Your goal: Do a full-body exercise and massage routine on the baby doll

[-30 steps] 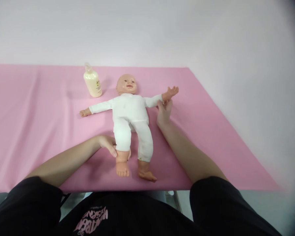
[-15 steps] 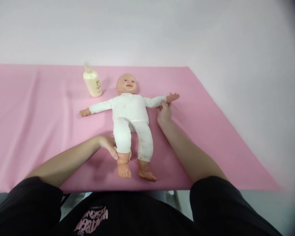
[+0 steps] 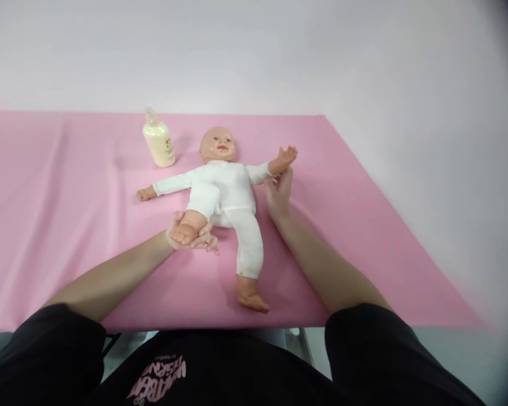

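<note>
Holding the doll (image 3: 224, 189) near the middle of the pink-covered desk (image 3: 364, 225), I have my left hand (image 3: 190, 237) cupped under its bent foot, that grip closed around it. My right hand (image 3: 278, 192) pinches the doll's raised wrist. A lotion bottle (image 3: 158, 139) stands near the far edge, just beside the doll's head. Risk: the foot could slip out, since it only rests in my palm.
</note>
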`<state>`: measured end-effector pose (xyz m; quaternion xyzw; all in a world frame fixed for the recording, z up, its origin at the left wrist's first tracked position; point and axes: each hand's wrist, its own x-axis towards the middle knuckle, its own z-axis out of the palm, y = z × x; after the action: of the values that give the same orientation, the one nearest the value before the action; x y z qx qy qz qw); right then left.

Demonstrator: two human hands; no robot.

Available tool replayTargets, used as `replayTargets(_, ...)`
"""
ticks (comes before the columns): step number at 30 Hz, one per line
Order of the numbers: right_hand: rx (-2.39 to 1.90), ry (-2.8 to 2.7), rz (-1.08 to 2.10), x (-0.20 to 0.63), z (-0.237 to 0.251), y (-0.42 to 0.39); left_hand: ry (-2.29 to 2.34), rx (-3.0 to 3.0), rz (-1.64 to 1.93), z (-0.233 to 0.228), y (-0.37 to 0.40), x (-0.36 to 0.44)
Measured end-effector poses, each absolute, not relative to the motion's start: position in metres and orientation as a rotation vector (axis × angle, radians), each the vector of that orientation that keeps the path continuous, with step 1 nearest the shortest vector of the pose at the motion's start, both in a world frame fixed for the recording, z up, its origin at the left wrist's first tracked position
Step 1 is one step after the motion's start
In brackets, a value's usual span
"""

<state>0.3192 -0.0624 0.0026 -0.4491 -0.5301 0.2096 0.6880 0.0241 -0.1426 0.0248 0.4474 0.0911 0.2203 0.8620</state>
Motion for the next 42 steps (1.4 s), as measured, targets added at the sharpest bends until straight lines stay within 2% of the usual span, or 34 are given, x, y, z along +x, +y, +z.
replayTargets(4,-1.012,-1.411,0.341,0.312,0.006,-0.072,0.109,0.864,0.429,0.042,-0.142,0.025)
replayTargets(17,-0.985,-1.888,-0.139,0.305,0.016,-0.087,0.439,0.734,0.621,0.062,-0.153,0.037)
replayTargets(34,-0.952,-2.033,-0.238,0.306,0.017,-0.087,0.492,0.665,0.632,0.064,-0.156,0.04)
replayTargets(42,-0.996,-1.945,-0.087,0.302,0.017,-0.088,0.338,0.875,0.577,0.054,-0.154,0.039)
